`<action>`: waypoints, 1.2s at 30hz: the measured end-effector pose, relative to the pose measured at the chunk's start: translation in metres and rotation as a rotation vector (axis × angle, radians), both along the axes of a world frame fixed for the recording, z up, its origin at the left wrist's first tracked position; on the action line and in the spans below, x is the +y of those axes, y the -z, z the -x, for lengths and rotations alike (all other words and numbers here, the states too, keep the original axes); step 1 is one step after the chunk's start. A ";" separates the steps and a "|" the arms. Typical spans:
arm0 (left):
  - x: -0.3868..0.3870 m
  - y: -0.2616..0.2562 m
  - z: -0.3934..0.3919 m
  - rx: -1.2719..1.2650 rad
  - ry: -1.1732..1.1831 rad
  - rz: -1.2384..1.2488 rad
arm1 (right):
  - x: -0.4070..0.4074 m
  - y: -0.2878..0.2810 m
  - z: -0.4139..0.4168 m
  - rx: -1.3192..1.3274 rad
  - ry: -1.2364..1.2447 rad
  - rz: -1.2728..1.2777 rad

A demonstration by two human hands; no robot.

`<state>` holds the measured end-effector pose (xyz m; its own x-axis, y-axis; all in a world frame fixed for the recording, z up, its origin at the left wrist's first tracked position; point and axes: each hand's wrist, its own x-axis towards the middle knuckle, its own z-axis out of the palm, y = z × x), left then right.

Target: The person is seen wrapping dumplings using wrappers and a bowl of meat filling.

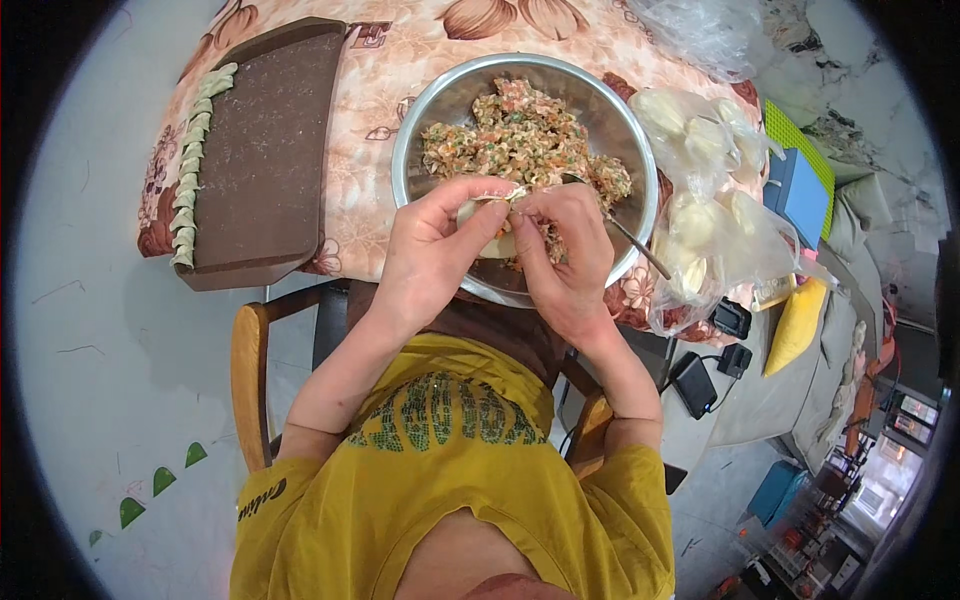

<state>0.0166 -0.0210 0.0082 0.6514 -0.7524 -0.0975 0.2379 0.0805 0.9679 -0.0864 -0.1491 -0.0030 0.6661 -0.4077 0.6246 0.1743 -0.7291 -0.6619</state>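
Note:
Over a steel mixing bowl [400, 161], both my hands pinch a round, pale dough wrapper [499, 247]. My left hand [431, 244] holds it from the left, thumb and forefinger meeting at its upper edge. From the other side, my right hand [576, 259] grips the same edge with thumb and fingertips. Fingers hide much of the wrapper; a bit of filling shows beside it. Chopped meat and vegetable filling [532, 135] is heaped in the bowl. A spoon [639, 247] leans on the bowl's right rim, its handle sticking out beside my right hand.
At the left, a brown tray [262, 165] carries a row of folded dumplings [187, 184] along its left edge. Plastic bags of dough pieces [694, 217] lie right of the bowl on the patterned tablecloth [367, 90]. Lower right are a black charger [730, 319] and power bank [694, 384].

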 end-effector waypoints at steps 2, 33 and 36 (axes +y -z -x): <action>0.002 -0.003 0.000 -0.053 0.010 -0.035 | 0.001 0.001 0.001 -0.002 -0.009 -0.001; 0.011 -0.010 -0.020 0.201 0.174 -0.038 | -0.006 0.002 0.009 0.164 -0.121 -0.484; 0.010 -0.005 -0.013 0.187 0.109 -0.014 | -0.009 0.002 0.006 0.061 -0.091 -0.211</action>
